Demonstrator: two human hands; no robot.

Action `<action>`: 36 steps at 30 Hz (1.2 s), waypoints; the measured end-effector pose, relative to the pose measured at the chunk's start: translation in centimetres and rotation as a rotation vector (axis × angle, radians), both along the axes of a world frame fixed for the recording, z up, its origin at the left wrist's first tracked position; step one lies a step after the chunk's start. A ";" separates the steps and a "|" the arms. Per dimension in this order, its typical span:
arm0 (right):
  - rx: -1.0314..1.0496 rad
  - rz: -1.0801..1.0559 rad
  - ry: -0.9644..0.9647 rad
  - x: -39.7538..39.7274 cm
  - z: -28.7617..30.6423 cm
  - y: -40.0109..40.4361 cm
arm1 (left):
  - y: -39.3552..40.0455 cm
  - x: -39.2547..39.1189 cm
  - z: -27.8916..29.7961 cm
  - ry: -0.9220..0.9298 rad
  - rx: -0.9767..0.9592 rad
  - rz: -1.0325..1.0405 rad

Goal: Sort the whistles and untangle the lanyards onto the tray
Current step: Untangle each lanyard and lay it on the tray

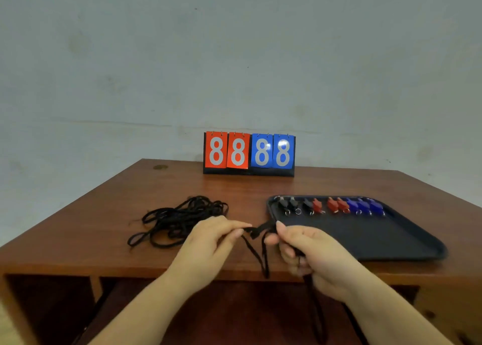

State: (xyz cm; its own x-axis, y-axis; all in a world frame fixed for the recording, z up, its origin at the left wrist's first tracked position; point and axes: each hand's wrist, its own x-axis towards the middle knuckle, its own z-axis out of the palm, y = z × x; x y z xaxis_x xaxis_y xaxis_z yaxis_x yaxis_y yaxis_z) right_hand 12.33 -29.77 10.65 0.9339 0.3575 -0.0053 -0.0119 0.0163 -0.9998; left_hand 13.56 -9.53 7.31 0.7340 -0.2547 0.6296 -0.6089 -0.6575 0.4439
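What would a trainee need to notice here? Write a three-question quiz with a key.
1. True or false: the whistles on the tray are grouped by colour.
2. Where does the tangled pile of lanyards lie?
A. on the tray
B. on the table to the left of the tray
C. behind the scoreboard
3. Fill in: the left hand and right hand both pinch one black ____.

Key
1. True: black, then red, then blue, in one row along the far side.
2. B
3. lanyard
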 end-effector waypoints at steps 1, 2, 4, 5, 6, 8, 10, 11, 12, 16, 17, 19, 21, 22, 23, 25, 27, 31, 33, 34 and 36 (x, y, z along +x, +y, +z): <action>-0.023 0.041 0.022 -0.9 -1.1 0.3 | 0.0 -0.6 -1.2 0.035 -0.034 -0.019; -0.040 0.063 0.046 -1.5 -2.3 0.5 | 0.0 -1.1 -2.4 0.054 -0.066 -0.017; -0.051 0.064 0.100 -2.5 -4.7 0.8 | 0.1 -2.3 -4.9 0.048 -0.124 0.032; -0.062 0.056 0.123 -2.7 -5.8 1.0 | 0.2 -2.9 -6.1 0.026 -0.169 0.047; -0.079 0.046 0.141 -2.9 -6.8 1.2 | 0.2 -3.5 -7.1 0.006 -0.227 0.031; -0.105 0.030 0.172 -3.1 -8.3 1.7 | -0.1 -4.7 -8.3 0.056 -0.334 -0.062; -0.134 0.032 0.190 -3.2 -9.2 2.1 | -0.7 -5.4 -8.5 0.227 -0.347 -0.150; -0.152 0.041 0.186 -3.1 -9.4 2.2 | -1.0 -5.4 -8.5 0.327 -0.306 -0.157; -0.169 0.051 0.176 -3.0 -9.5 2.3 | -1.4 -5.3 -8.7 0.399 -0.268 -0.153; -0.246 0.070 0.129 -2.3 -8.7 2.6 | -1.9 -5.1 -8.8 0.525 -0.446 -0.166; -0.262 0.075 0.128 -2.1 -8.6 2.7 | -1.7 -5.0 -8.7 0.533 -0.473 -0.151; -0.283 0.077 0.138 -1.8 -8.5 2.6 | -1.1 -4.8 -8.6 0.513 -0.481 -0.090; -0.248 0.075 0.166 -1.6 -9.1 2.3 | -0.2 -4.5 -8.7 0.478 -0.461 0.004; -0.212 0.077 0.186 -1.6 -9.4 2.2 | 0.1 -4.5 -8.7 0.465 -0.452 0.052; -0.179 0.084 0.206 -1.5 -9.7 2.1 | 0.4 -4.4 -8.6 0.456 -0.445 0.092; -0.145 0.102 0.229 -1.5 -10.1 1.7 | 0.6 -4.4 -8.6 0.473 -0.424 0.124; -0.112 0.110 0.258 -1.6 -10.3 1.5 | 0.6 -4.5 -8.7 0.523 -0.421 0.099; 0.002 0.079 0.357 -1.6 -10.7 1.3 | 0.0 -4.7 -8.8 0.568 -0.427 -0.016; 0.062 0.083 0.408 -1.5 -10.8 1.3 | -0.2 -4.8 -8.6 0.605 -0.477 -0.117; 0.098 0.096 0.437 -1.5 -10.9 1.4 | -0.4 -4.9 -8.5 0.611 -0.492 -0.158; 0.151 0.128 0.485 -1.8 -10.9 1.6 | -0.7 -5.1 -8.6 0.586 -0.507 -0.186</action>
